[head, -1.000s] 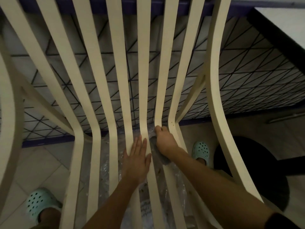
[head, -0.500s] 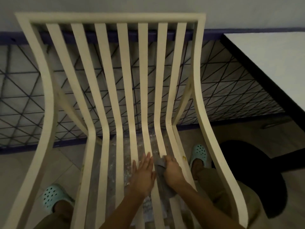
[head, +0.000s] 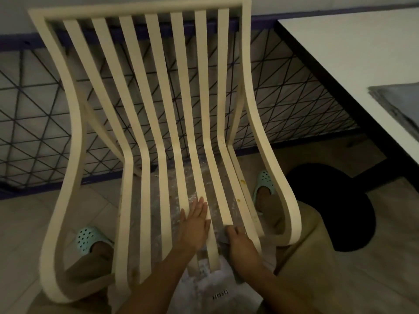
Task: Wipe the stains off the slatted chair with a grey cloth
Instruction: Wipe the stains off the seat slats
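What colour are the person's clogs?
Pale mint green, with round holes on top; the left clog shows best in the head view.

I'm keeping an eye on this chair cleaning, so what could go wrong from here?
One: yellowish spots sit farther up a right-side slat than the grey cloth in the right hand, so they may get missed. Two: the cloth is bunched at a gap between slats and could slip through onto the plastic sheet. Three: the left hand only lies flat on the slatted chair, which might shift.
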A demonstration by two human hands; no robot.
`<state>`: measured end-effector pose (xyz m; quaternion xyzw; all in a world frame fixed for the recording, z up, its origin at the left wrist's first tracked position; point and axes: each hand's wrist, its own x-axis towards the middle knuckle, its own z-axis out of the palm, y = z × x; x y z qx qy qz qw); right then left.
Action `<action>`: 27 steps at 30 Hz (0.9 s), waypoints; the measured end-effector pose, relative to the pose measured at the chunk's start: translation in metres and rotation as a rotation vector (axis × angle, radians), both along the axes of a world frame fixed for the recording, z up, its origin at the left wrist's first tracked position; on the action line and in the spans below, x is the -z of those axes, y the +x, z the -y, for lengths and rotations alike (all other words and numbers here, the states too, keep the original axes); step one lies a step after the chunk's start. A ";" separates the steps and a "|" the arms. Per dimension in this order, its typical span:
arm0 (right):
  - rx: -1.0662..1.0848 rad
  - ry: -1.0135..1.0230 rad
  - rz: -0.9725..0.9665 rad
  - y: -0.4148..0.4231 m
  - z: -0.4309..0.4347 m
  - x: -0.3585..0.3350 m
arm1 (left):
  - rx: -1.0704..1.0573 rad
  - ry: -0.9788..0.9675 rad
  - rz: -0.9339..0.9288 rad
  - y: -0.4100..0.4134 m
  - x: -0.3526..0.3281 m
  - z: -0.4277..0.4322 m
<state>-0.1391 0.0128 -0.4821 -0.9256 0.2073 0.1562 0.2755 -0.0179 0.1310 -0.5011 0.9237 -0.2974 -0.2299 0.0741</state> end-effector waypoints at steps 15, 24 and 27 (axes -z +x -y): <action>0.010 -0.029 -0.043 0.021 0.010 -0.021 | 0.116 -0.065 0.013 -0.018 -0.018 -0.007; 0.025 -0.002 -0.053 0.089 0.011 -0.017 | 0.144 -0.160 -0.012 0.029 -0.013 -0.012; 0.026 -0.030 -0.071 0.097 0.016 -0.015 | 0.162 -0.192 -0.046 0.032 -0.005 -0.011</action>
